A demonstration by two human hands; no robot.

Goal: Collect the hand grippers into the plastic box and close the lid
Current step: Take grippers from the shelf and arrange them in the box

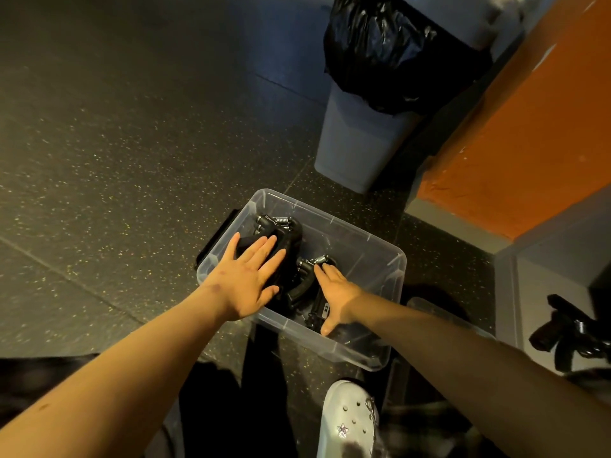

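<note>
Left hand (251, 279) and right hand (334, 292) are pressing hand grippers (289, 234) into the plastic box (401, 261).
Fingers flat, holding nothing; a high springy pile could be preventing closing.

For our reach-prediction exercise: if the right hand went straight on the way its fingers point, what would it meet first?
The metal spring of a hand gripper in the plastic box; the right hand's fingertips seem to touch it, though depth is unclear.

Only one cam here, a wide-angle worn on the head, looking forward and steeply down at the dark speckled floor (115, 160); the clear plastic box (363, 259) sits close, roughly mid-frame.
</note>
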